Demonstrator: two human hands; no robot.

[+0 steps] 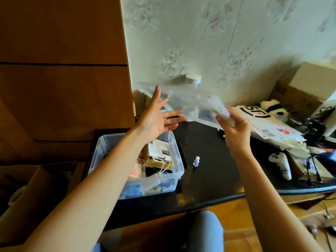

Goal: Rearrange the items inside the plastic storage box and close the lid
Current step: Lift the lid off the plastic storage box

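Lid (181,100): clear plastic, blurred, was up in the air over the back of the worktop (209,151), between my two hands and well apart from the box.
Right hand (234,130): my grip was closed on the lid's right end, fingers curled round its edge.
Left hand (156,119): it held nothing; fingers were straight and spread, palm turned toward the lid's left end, at or just short of the plastic. The blur kept me from telling which.
Box (174,148): open, it sat on the left part of the worktop below my left forearm, with cards, a tagged cord and blue things packed inside.
Bottle (196,160): small, it stood on the worktop just beside the box's right wall.
Step, as I judged it: bringing the lid over to close the box.
Doing it well: I needed my left hand on the far end so the lid stayed level, then to square its corners over the rim before pressing.
Risk: the taller cards near the back looked able to hold the lid up; flattening them first seemed wise.
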